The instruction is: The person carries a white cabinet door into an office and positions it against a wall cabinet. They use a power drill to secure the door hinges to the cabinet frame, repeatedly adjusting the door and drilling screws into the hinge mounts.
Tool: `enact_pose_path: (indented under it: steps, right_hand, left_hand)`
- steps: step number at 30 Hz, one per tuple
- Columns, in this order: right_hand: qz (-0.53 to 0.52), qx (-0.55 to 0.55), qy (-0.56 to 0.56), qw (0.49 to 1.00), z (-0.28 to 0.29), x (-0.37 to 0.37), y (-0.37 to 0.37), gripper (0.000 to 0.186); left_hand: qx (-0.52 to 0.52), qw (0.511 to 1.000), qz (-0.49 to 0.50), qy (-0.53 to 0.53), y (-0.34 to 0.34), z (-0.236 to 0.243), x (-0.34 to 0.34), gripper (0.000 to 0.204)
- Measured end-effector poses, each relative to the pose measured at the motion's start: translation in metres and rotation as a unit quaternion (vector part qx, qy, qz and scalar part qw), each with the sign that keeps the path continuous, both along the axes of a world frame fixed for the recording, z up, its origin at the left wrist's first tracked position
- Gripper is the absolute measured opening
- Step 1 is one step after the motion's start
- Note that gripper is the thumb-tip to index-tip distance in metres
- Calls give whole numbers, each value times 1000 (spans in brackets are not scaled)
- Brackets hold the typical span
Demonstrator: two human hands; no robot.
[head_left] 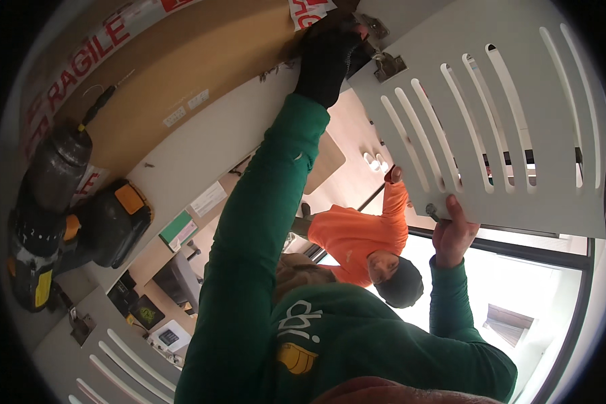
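Observation:
A black glove covers my left hand (328,57), which is raised at the top, beside a metal hinge (387,66) and the edge of the cardboard. Its fingers are dark and blurred, so I cannot make out what they hold. My right hand (453,232), bare, grips the lower edge of a pale grey slotted door panel (424,172), one finger lying on its face. Close to that hand is a small round dark fitting (431,210) on the panel.
A cordless drill (50,202) with a long bit lies at left against a brown cardboard box (202,60) with red-and-white tape. Another slotted panel (118,367) is at lower left. A person in an orange top (357,236) stands beyond, near a bright window (518,289).

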State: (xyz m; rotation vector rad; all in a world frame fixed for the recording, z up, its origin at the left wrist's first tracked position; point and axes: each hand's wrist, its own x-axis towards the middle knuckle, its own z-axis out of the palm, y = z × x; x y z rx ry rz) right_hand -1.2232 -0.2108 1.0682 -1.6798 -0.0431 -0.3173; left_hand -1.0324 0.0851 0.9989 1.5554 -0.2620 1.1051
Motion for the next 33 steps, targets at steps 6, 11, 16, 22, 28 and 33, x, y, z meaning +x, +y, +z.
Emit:
enact_pose_path:
  steps: [6, 11, 16, 22, 28, 33]
  right_hand:
    - [-14, -3, 8, 1000, -1, -3, 2, 47]
    - [-11, -5, 7, 1000, 1, -2, 5, 46]
    - [-25, -17, -2, 1000, 1, -2, 6, 48]
    - [-26, -37, 15, 999, 5, 1, 0, 54]
    - [-54, -6, 3, 998, 10, -10, 6, 57]
    - [-10, -4, 3, 1000, 9, 0, 2, 49]
  left_hand:
    - [102, 980, 143, -99, 2, 4, -11, 13]
    - [42, 994, 91, -49, 2, 2, -18, 16]
    - [-255, 952, -102, 133, -1, 21, -83, 16]
    - [-25, 962, 271, 7, 51, 28, -291, 29]
    - [110, 820, 545, 135, 127, 25, -347, 55]
    - [56, 888, 420, 178, 172, 36, -360, 45]
